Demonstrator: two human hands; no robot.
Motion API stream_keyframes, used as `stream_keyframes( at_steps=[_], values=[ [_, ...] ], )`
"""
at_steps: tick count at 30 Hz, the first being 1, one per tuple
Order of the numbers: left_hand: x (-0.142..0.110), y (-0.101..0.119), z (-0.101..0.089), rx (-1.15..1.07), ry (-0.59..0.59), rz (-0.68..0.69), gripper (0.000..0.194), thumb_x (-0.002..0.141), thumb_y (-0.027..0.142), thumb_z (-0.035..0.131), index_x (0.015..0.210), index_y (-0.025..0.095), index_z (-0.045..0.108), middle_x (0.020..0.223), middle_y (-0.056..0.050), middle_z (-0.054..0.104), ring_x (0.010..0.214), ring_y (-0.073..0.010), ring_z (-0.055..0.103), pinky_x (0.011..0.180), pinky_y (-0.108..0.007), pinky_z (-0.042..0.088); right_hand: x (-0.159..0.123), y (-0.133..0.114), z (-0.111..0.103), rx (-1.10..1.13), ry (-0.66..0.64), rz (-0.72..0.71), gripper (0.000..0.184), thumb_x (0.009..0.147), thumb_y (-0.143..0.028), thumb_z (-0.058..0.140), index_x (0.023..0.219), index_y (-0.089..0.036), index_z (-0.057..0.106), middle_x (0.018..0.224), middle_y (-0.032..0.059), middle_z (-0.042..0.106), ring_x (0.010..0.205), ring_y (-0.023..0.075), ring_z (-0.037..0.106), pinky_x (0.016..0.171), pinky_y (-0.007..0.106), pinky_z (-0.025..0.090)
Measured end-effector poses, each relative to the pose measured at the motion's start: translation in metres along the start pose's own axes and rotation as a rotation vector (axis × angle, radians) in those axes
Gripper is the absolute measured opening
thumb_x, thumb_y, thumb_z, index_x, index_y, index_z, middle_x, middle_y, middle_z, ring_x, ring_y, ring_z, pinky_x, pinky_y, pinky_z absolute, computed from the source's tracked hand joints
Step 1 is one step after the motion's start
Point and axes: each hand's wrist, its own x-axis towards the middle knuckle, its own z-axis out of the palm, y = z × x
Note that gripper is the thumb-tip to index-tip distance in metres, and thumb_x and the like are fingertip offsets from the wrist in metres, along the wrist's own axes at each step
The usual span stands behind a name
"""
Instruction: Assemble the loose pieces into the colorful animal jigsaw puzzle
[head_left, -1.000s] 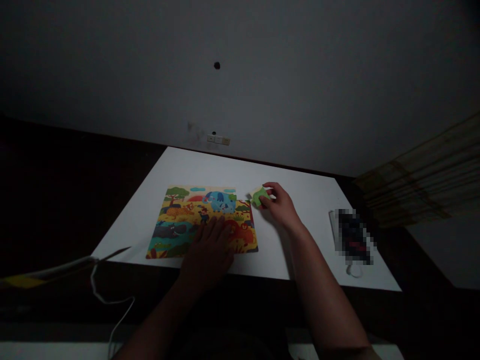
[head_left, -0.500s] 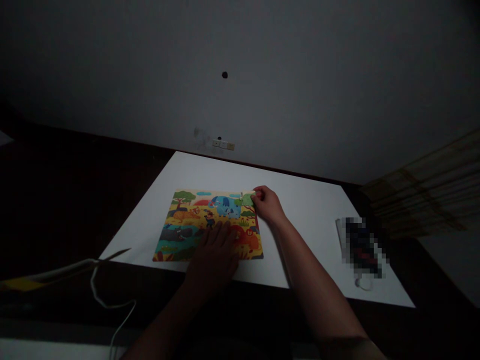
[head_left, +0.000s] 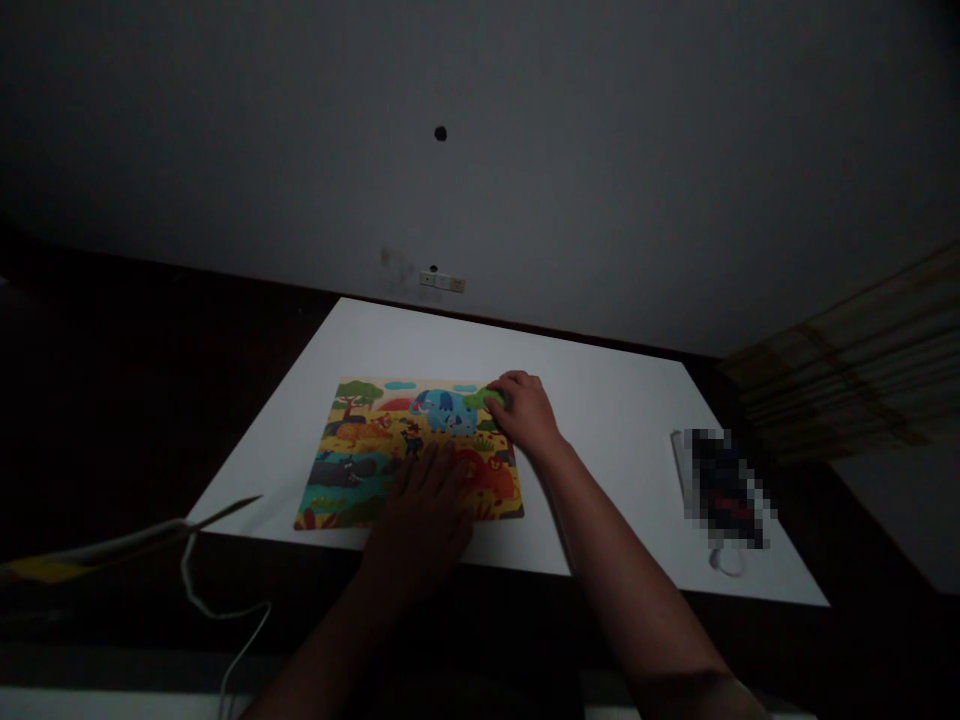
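Observation:
A colourful animal jigsaw puzzle [head_left: 352, 468] lies flat on the white table, printed with elephants, lions, a hippo and a leopard-like cat. Across its lower middle my left hand [head_left: 424, 505] rests palm down, fingers stretched out, covering part of the picture. At the top right corner, my right hand [head_left: 527, 410] has curled fingers and thumb on a green treetop puzzle piece [head_left: 484, 398], which looks level with the picture around it. The fingers hide the piece's outer edge.
The white table [head_left: 600, 420] bears a blurred-out dark object [head_left: 726, 490] at the right, with a small loop beside it. A white cable [head_left: 196, 590] and a thin pointed strip [head_left: 229, 508] are at the left front. Wall sockets [head_left: 442, 282] sit behind.
The corner piece, whose outline stood out pale before, now sits level in the picture under my right fingers. My left hand stays flat on the puzzle. The view has shifted slightly.

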Motion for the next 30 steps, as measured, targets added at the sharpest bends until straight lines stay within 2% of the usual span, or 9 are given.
stream_keyframes(
  at_steps=[5, 18, 23, 26, 28, 30],
  values=[
    [0.002, 0.0, -0.001, -0.034, 0.001, -0.005, 0.062, 0.106, 0.034, 0.063, 0.167, 0.025, 0.064, 0.18, -0.012, 0.054, 0.168, -0.0401, 0.051, 0.139, -0.064, 0.045, -0.002, -0.003, 0.002, 0.023, -0.02, 0.0, 0.025, 0.103, -0.034, 0.072, 0.119, -0.034, 0.09, 0.141, 0.0111, 0.079, 0.133, 0.0391, 0.062, 0.115, 0.062, 0.053],
    [0.001, 0.001, -0.002, -0.001, -0.001, 0.013, 0.061, 0.108, 0.032, 0.061, 0.168, 0.023, 0.061, 0.18, -0.013, 0.055, 0.168, -0.0401, 0.05, 0.14, -0.064, 0.044, -0.004, -0.006, 0.001, 0.005, -0.034, 0.018, 0.024, 0.107, -0.033, 0.071, 0.123, -0.032, 0.089, 0.145, 0.011, 0.079, 0.137, 0.0381, 0.062, 0.116, 0.06, 0.051],
    [0.001, 0.0, 0.0, 0.027, -0.013, 0.024, 0.065, 0.109, 0.035, 0.061, 0.173, 0.025, 0.056, 0.183, -0.013, 0.05, 0.17, -0.041, 0.048, 0.139, -0.066, 0.044, -0.003, -0.014, -0.006, -0.025, -0.086, 0.024, 0.024, 0.107, -0.03, 0.072, 0.124, -0.032, 0.088, 0.149, 0.0113, 0.078, 0.14, 0.0382, 0.064, 0.119, 0.061, 0.052],
    [0.005, 0.001, 0.002, 0.044, -0.021, 0.033, 0.064, 0.111, 0.037, 0.06, 0.173, 0.024, 0.056, 0.184, -0.015, 0.048, 0.17, -0.042, 0.047, 0.138, -0.066, 0.043, -0.008, -0.02, -0.034, 0.021, -0.152, 0.014, 0.027, 0.108, -0.031, 0.072, 0.131, -0.03, 0.087, 0.164, 0.0124, 0.069, 0.145, 0.0393, 0.065, 0.124, 0.063, 0.052],
    [0.009, 0.002, 0.005, 0.049, -0.023, 0.042, 0.063, 0.112, 0.038, 0.058, 0.173, 0.023, 0.055, 0.185, -0.016, 0.047, 0.171, -0.0425, 0.045, 0.139, -0.067, 0.041, -0.022, -0.021, -0.068, 0.083, -0.129, 0.004, 0.031, 0.11, -0.035, 0.07, 0.138, -0.03, 0.084, 0.172, 0.0123, 0.062, 0.15, 0.0389, 0.064, 0.127, 0.062, 0.052],
    [0.013, 0.003, 0.007, 0.037, -0.028, 0.056, 0.065, 0.112, 0.04, 0.057, 0.175, 0.023, 0.053, 0.186, -0.018, 0.044, 0.173, -0.0445, 0.042, 0.139, -0.07, 0.038, -0.049, -0.023, -0.115, 0.117, -0.036, 0.004, 0.035, 0.113, -0.042, 0.067, 0.144, -0.032, 0.08, 0.17, 0.0102, 0.064, 0.156, 0.0372, 0.06, 0.131, 0.062, 0.049]
  ],
)
